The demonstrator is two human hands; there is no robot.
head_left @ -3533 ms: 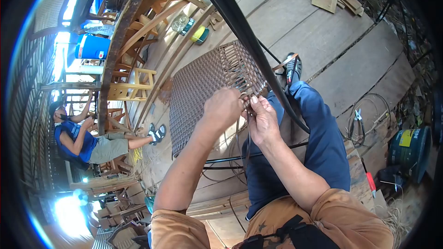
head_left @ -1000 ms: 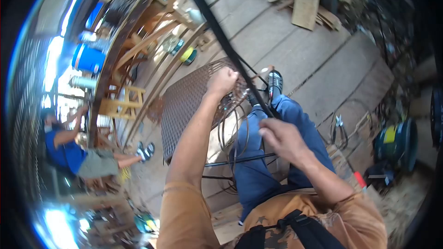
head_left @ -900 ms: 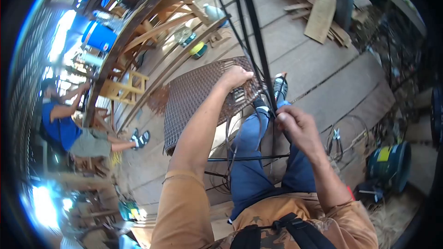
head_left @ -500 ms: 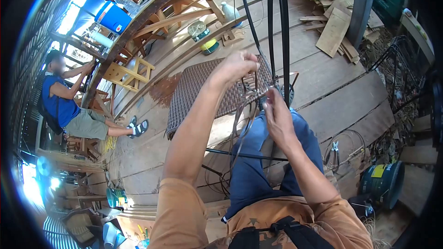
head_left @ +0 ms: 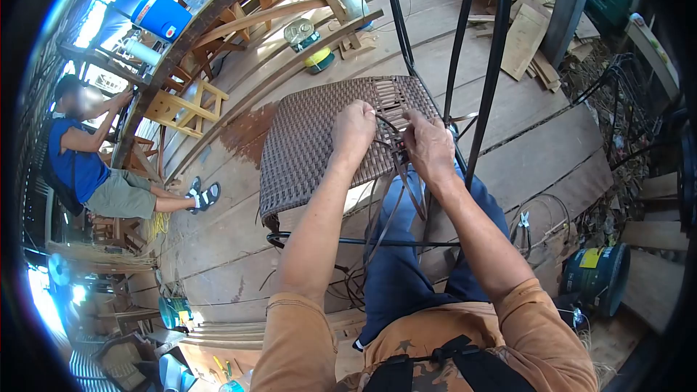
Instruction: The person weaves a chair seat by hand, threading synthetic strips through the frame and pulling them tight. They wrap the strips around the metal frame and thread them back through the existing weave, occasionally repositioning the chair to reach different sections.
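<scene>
A brown woven seat (head_left: 312, 131) on a black metal chair frame (head_left: 496, 65) stands in front of my knees. Open gaps show in its weave near the right side. My left hand (head_left: 354, 131) is closed over the seat, its fingertips pinching a dark brown weaving strip (head_left: 390, 122) that arcs toward the other hand. My right hand (head_left: 430, 147) lies at the seat's right front part, fingers bent down on the strips; its fingertips are partly hidden. Several loose strips (head_left: 396, 189) hang from the front edge over my blue trousers.
Pliers (head_left: 524, 221) lie on the plank floor at right, near a dark bucket (head_left: 597, 276). Wood boards (head_left: 526, 40) are piled at the upper right. A person in a blue top (head_left: 76, 152) sits at far left, near a yellow wooden stool (head_left: 189, 109).
My left hand has come down and left onto the seat. My right hand has moved up to the weave. The chair's black bars appear shifted and tilted to the right.
</scene>
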